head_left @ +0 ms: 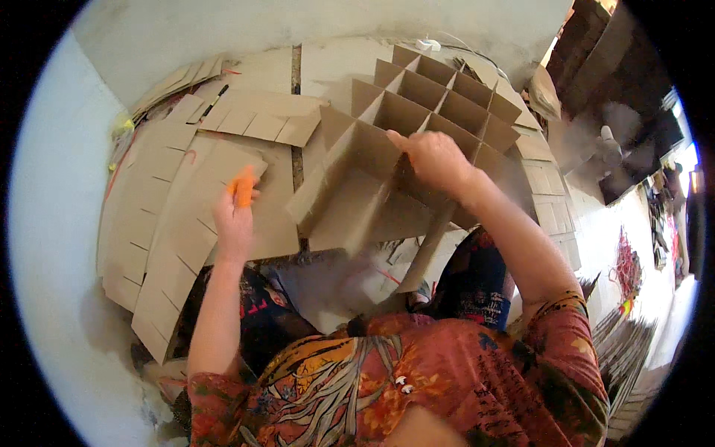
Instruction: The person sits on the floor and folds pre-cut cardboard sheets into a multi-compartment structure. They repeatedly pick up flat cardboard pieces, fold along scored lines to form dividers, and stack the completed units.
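A brown cardboard divider grid [408, 112] with several square cells stands tilted in front of me, right of the middle. My right hand [441, 162] is closed on the upper edges of its panels, with one finger reaching left along an edge. At the left, my left hand [235, 216] has its fingers curled at the upper right edge of a long slotted cardboard strip [195, 201], and seems to pinch it. Orange covering [244, 186] wraps fingers of that hand. The grid's lower panels hang over my knees, and their lower ends are partly hidden.
More slotted cardboard strips [261, 115] lie flat at the left and back, a black pen [214, 103] among them. Further flat pieces [547, 182] line the grid's right side. White walls [56, 194] bound the left and back. A cardboard stack [625, 346] stands at the lower right.
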`<state>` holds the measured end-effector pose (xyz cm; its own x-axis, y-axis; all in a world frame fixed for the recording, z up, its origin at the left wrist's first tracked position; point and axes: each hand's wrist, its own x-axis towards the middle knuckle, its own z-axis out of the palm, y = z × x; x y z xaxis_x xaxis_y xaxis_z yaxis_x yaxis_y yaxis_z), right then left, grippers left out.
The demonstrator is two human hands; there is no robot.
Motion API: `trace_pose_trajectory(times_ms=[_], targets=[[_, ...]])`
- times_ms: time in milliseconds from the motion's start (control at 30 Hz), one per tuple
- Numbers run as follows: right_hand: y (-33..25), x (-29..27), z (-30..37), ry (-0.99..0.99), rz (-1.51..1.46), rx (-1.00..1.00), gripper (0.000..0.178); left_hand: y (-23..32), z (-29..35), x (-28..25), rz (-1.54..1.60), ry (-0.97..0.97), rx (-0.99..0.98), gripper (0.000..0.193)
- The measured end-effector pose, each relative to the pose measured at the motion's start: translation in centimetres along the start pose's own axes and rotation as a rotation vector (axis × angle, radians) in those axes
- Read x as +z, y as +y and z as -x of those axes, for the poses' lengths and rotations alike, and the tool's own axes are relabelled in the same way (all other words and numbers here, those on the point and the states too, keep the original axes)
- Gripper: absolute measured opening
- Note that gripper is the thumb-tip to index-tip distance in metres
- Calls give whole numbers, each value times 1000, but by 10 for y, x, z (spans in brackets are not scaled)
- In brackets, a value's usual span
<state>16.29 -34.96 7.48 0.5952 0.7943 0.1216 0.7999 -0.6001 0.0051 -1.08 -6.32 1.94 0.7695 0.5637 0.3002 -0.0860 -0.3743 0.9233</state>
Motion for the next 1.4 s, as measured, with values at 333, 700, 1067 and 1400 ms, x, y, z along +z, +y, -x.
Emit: trace_pose_trajectory(times_ms=[333,700,1067,1400], targets=[[14,10,-15,88,-161,49,50,-88,-126,71,-1177,-240,497,49],[1,-6,-5,383,-182,145,44,-54,-179,20,68,-301,-308,31],[-66,-65,32,438,-1907,621,29,76,-15,74,-19,-429,878,42],[-25,-53,144,711,-1042,575,25,74,-56,61,363,-56,200,53]])
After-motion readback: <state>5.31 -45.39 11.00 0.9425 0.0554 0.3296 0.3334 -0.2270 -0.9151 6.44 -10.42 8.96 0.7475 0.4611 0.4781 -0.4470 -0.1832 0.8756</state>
